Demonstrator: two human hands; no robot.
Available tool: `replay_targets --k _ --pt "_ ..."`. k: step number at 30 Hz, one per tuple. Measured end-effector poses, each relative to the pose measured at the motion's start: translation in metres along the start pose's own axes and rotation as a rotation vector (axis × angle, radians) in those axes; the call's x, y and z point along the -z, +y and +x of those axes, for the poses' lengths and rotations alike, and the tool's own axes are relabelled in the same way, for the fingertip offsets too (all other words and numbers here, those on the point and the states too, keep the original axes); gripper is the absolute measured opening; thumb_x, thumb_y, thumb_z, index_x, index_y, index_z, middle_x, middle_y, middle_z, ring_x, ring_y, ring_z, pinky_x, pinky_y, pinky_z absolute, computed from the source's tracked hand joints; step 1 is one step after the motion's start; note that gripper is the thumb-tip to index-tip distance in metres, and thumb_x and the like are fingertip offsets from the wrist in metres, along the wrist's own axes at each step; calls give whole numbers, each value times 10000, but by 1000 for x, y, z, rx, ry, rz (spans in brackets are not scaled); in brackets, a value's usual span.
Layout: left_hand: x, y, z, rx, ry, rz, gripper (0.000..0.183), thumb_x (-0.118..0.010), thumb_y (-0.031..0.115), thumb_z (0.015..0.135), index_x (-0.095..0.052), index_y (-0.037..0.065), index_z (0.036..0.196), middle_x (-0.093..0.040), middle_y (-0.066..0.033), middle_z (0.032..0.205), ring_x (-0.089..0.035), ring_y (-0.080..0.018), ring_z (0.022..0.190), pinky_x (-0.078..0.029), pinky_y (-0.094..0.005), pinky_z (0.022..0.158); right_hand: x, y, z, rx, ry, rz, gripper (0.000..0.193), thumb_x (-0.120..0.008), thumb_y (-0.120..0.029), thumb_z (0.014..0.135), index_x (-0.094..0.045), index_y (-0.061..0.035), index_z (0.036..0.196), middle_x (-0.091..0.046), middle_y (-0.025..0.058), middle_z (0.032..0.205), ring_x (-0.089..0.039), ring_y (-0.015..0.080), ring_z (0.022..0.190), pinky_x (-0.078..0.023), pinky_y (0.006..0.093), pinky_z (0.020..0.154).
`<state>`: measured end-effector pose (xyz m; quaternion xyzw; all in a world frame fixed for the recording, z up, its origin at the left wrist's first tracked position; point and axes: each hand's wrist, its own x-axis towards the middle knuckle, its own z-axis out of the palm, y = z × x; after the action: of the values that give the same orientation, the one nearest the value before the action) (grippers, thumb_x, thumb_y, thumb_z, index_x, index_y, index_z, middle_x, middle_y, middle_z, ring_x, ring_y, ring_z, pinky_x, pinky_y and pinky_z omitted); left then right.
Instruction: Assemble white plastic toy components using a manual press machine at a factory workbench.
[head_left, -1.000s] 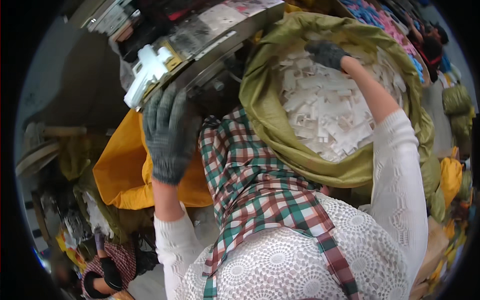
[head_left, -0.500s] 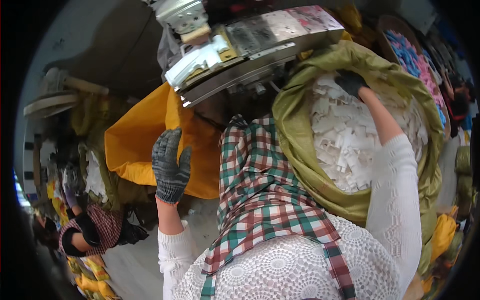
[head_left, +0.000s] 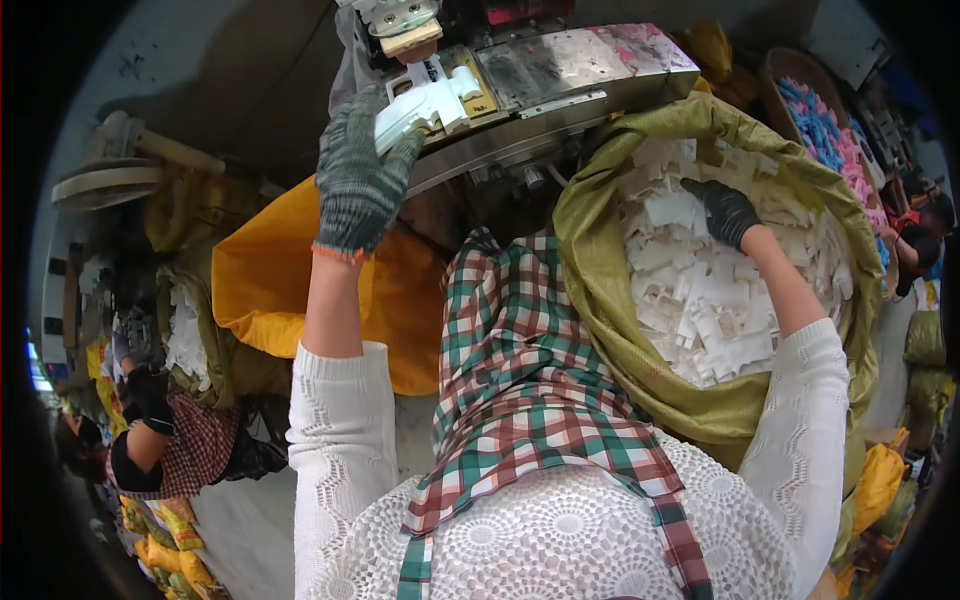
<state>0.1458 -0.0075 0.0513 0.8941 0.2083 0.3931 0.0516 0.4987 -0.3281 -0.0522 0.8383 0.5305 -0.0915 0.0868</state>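
Observation:
My left hand (head_left: 362,185), in a grey knitted glove, reaches up to the machine at the top. Its thumb and fingers close round the grip end of a white plastic toy gun piece (head_left: 430,103), which lies on the machine's fixture under the press head (head_left: 405,25). My right hand (head_left: 728,210), in a dark grey glove, is inside the olive woven sack (head_left: 590,250) on the right. Its fingers close at the edge of a white plastic piece (head_left: 675,212) on top of the heap; its thumb is hidden.
An open orange sack (head_left: 270,260) hangs below the machine's metal table (head_left: 570,65), left of my knees. Blue and pink pieces (head_left: 825,125) fill a container at the far right. A co-worker (head_left: 180,440) sits at the left, another person (head_left: 915,245) at the right edge.
My left hand has moved up from above the orange sack to the white piece on the fixture and closed on it. My right hand has come back nearer within the olive sack.

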Motion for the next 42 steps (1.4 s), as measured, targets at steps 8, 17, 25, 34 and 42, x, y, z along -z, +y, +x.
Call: replay_targets --k 8,17,25,34,42 --pt "29 12 26 -16 -359 490 487 -610 255 794 -460 128 1239 -553 -169 1037 -532 -320 970 -434 -415 813 78 -36 -56 165 -258 364 601 -722 -113 624 -534 -105 1195 -587 146 1116 -588 278 974 -475 355 818" --pt "43 -14 -76 119 12 489 508 -620 239 784 -476 32 1224 -576 -185 1008 -536 -349 931 -431 -423 819 148 -120 -42 686 520 542 576 -753 -183 667 -535 -83 1191 -605 93 1088 -609 189 884 -504 298 770" --pt "107 -67 -141 525 -329 741 792 -688 329 735 -286 67 1365 -400 -250 1292 -381 -414 1182 -291 -453 1013 166 -213 109 762 704 368 327 -468 -166 854 -553 -122 1167 -579 123 1130 -563 292 1004 -452 374 871" --pt "85 -62 -150 432 -446 517 710 -673 299 759 -338 60 1338 -454 -234 1243 -423 -375 1159 -344 -429 971 172 -207 109 706 729 334 385 -578 -203 811 -547 -111 1183 -606 128 1082 -603 292 916 -476 401 800" --pt "60 -50 -139 510 -654 145 455 -593 247 838 -487 49 1234 -587 -192 1089 -577 -303 992 -443 -377 840 65 -63 30 330 -314 460 475 -668 -203 744 -539 -98 1189 -589 120 1129 -571 271 993 -455 357 868"
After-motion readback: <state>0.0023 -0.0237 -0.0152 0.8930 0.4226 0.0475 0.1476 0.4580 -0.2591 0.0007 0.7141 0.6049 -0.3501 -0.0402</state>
